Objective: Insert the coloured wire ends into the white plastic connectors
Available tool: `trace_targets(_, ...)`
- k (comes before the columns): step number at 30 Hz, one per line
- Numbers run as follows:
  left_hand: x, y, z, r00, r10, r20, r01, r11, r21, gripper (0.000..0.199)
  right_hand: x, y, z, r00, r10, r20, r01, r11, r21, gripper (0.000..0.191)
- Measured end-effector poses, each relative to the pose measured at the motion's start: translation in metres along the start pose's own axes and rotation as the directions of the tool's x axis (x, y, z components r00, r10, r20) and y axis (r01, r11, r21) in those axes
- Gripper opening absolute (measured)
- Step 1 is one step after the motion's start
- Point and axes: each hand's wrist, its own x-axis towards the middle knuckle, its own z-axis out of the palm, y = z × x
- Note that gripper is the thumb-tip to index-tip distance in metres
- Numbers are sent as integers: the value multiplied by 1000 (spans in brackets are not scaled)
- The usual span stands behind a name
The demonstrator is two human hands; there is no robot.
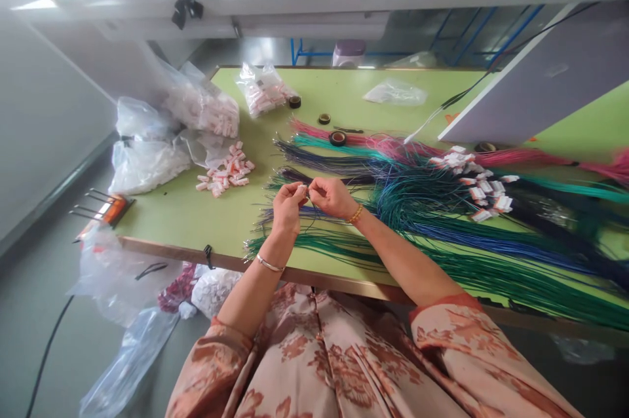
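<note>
My left hand (287, 207) is closed in a pinch on a small white connector (301, 189), most of it covered by the fingertips. Close beside it, touching or nearly so, my right hand (335, 199) pinches a thin wire (308, 195); its end is too small to make out. Under and around both hands lie bundles of dark, blue and green wires (472, 274), with bare tips toward the left. To the left is a loose pile of white and orange connectors (227, 172). On the right, a cluster of wired connectors (484, 190) rests on the bundles.
Bags of connectors (263, 90) stand at the back left of the green table (170, 215). Tape rolls (337, 138) lie near pink wires (535, 156). A shelf (314, 2) spans overhead, with a slanted panel (535, 77) on the right. Plastic bags (118, 274) hang by the front edge.
</note>
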Motion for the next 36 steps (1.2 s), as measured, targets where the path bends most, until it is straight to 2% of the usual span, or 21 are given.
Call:
trace_targets(3, 2, -3, 0, 1000, -5, -4, 5, 1000, 9, 31, 0, 1, 0, 1000, 9, 20, -9, 1000, -15, 19)
trace_targets(9, 2, -13, 7, 996, 18, -90, -13, 998, 62, 27, -2, 10, 9, 999, 35, 12, -34, 997, -66, 22)
trace_targets(18, 10, -5, 7, 997, -78, 7, 78, 996, -36, 31, 2, 9, -1, 999, 36, -7, -35, 999, 5, 23)
trace_targets(25, 9, -11, 10, 997, -68, -38, 66, 996, -55, 29, 1, 11, 4, 999, 34, -19, -35, 999, -32, 24)
trace_targets(30, 9, -7, 9, 996, -86, 9, 87, 991, -99, 31, 2, 12, 3, 998, 63, -13, -62, 996, 63, 23)
trace_targets(36, 8, -7, 6, 997, -72, 8, 73, 994, -76, 33, 3, 12, 0, 999, 36, -6, -37, 998, -42, 21)
